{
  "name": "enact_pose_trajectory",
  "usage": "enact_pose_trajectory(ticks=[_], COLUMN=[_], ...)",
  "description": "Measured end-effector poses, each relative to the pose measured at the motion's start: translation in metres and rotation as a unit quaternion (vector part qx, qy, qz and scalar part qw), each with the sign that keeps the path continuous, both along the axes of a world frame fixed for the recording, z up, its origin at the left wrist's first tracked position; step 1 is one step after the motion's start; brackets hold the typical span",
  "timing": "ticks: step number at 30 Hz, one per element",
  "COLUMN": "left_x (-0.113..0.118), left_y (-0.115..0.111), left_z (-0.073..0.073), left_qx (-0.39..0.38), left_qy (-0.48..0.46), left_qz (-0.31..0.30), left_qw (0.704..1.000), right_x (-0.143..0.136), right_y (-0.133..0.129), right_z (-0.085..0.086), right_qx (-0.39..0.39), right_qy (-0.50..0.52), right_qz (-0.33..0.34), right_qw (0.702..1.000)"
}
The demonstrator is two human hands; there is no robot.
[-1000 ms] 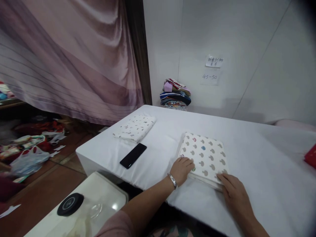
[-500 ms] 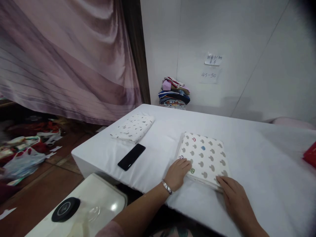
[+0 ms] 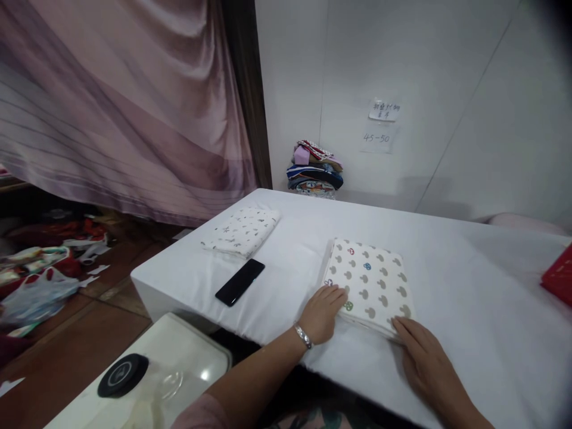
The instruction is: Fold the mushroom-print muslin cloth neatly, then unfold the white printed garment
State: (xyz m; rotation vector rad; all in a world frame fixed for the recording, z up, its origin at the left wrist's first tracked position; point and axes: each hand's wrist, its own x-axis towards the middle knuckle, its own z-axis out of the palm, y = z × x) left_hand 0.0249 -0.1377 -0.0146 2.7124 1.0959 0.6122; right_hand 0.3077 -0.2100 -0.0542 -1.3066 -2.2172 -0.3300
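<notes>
A folded white cloth (image 3: 372, 280) printed with grey mushrooms, a few of them coloured, lies flat on the white-covered table (image 3: 295, 298). My left hand (image 3: 319, 313) rests on its near left corner, fingers stretched out over the fabric; a silvery bracelet circles the wrist. At the near right corner, my right hand (image 3: 422, 351) touches the cloth with straight fingertips, its thumb out of sight. A black phone (image 3: 240, 282) lies left of the mushroom cloth. Behind the phone is a second folded white cloth (image 3: 243, 231) with small dark prints.
A stack of folded fabrics (image 3: 315, 170) stands by the wall beyond the table. A red object (image 3: 558, 277) sits at the right edge. Front left is a pale glossy surface (image 3: 192, 345) bearing a round black object (image 3: 123, 375). A pink curtain (image 3: 170, 107) hangs at left; plastic bags (image 3: 40, 295) lie below.
The view has shifted slightly, bringing more of the red object into sight. Both hands stay at the same corners of the mushroom cloth.
</notes>
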Motion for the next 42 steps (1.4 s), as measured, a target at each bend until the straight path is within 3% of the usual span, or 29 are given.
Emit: enact_pose_trajectory(ticks=[6,14,23,28,33,42], left_x=[0.0,0.003,0.015,0.023,0.028,0.043], left_y=[0.004,0.008,-0.004,-0.006,-0.008,0.001], left_z=[-0.003,0.008,0.011,0.01,0.012,0.008], left_qx=[0.032,0.108,0.116,0.113,0.099,0.108], left_qy=[0.017,0.084,0.103,0.099,0.091,0.06], left_qz=[0.005,-0.023,0.003,-0.002,-0.001,0.07], left_qw=[0.999,0.99,0.988,0.989,0.991,0.99], right_x=[0.001,-0.014,-0.01,-0.008,-0.003,0.0], right_y=[0.007,0.013,0.019,0.025,0.04,0.061], right_z=[0.006,0.021,0.027,0.048,0.076,0.112], right_qx=[0.029,0.022,0.048,0.019,-0.036,-0.098], right_qy=[-0.068,-0.169,-0.169,-0.156,-0.182,-0.21], right_qz=[-0.013,-0.045,0.001,0.042,0.03,0.007], right_qw=[0.997,0.984,0.984,0.987,0.982,0.973])
